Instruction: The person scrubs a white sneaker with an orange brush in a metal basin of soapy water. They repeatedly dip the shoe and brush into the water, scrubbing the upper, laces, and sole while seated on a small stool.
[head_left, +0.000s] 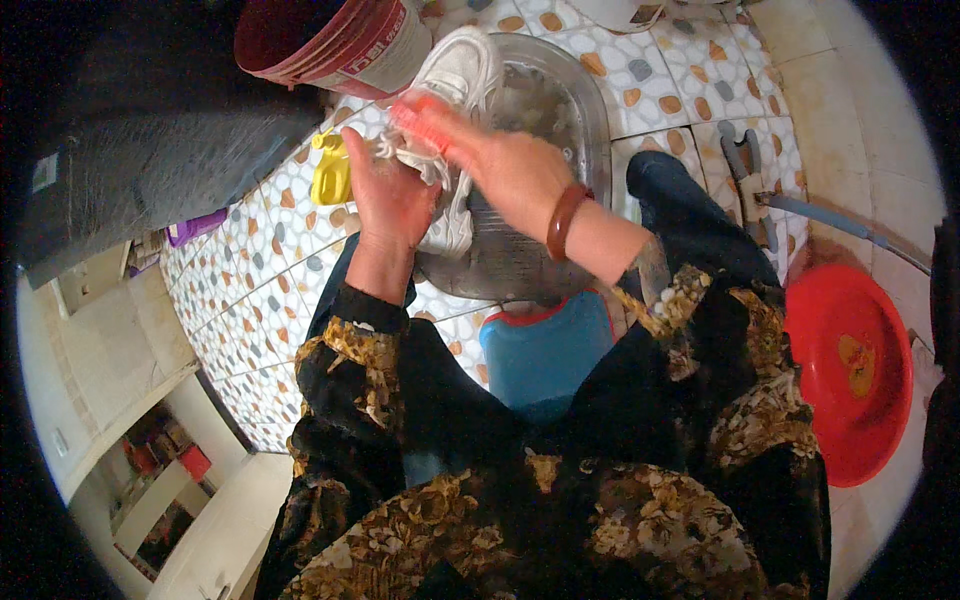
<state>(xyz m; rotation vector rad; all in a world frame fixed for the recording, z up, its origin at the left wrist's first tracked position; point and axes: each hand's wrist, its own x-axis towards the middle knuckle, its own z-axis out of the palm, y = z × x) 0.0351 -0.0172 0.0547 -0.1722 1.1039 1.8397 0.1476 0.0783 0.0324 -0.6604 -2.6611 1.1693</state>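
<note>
A white lace-up sneaker (461, 67) lies across the left rim of an oval metal basin (592, 82), toe pointing away from me. My left hand (394, 187) supports the shoe from its left side near the loosened laces, palm up. My right hand (517, 169) grips a red brush (424, 124), blurred, against the shoe's lace area. Murky water stands in the basin's far part, and its near part shows ridged metal. A yellow plastic bottle (331, 176) stands on the floor just left of my left hand.
A dark red bucket (390, 45) stands at the upper left beside a black cabinet-like surface (187, 165). A blue plastic stool (551, 345) is between my legs. At the right are a red plastic basin (855, 375) and a grey hose (825, 214).
</note>
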